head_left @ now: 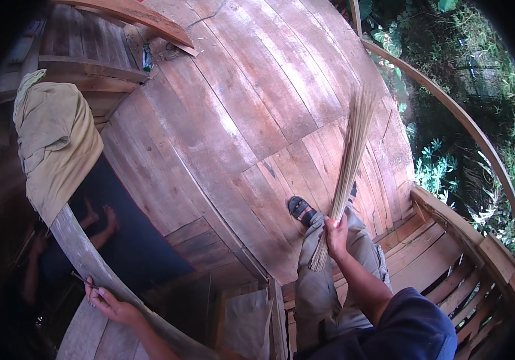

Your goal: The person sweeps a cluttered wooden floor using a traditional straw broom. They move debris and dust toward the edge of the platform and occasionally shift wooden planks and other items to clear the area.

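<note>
My right hand [336, 237] is closed round a stick broom [353, 147], a bundle of thin pale sticks. Its bound butt end hangs by my knee, and the long tips fan out up and away over the floor. At the lower left my left hand [113, 307] rests by a curved grey wooden rail [89, 246]. Between its fingers is a thin dark stick-like thing [81, 278]; its exact kind is too small to make out. My legs in khaki trousers [318, 294] and a dark sandal [300, 208] show below the broom.
Wooden planks [227, 102] form the floor. A tan cloth [62, 135] drapes over the rail's far end. Past the rail, another person's bare feet [104, 219] lie on a dark mat [143, 222]. Slatted bench [437, 252] and curved railing [467, 120] border the right, with plants beyond.
</note>
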The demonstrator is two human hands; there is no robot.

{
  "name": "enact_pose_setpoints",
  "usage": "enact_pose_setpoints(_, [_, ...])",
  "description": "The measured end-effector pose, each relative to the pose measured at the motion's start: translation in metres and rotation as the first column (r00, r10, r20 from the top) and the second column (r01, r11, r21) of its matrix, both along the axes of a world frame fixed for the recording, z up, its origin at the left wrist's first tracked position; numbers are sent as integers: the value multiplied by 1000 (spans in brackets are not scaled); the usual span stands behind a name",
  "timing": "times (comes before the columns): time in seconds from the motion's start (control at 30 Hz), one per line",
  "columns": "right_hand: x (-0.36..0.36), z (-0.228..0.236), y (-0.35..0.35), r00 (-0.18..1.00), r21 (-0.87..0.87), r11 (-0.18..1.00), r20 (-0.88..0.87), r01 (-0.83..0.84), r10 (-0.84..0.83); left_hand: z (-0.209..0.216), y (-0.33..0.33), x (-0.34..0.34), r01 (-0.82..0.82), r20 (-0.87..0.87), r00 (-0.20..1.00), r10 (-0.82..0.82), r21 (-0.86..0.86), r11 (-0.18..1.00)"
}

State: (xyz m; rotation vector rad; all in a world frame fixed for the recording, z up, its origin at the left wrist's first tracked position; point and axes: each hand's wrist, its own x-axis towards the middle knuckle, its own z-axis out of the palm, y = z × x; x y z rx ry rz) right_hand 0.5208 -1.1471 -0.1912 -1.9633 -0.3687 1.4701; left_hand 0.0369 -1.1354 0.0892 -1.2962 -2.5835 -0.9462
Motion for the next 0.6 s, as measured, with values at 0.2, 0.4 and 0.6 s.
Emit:
enact_pose_setpoints(0.2, [-72,11,-102,775,66,818,-282,-572,565,0,2,-7,24,-53,998,-25,-32,999])
enact_pose_setpoints(0.4, [28,-85,-54,847,-125,902,-417,-413,330,5,1,-4,-11,-103,995,2,-84,996])
enact_pose_setpoints(0.6, [278,-34,33,991,-277,954,98,116,-92,3,7,-3,-21,-138,990,6,-110,994])
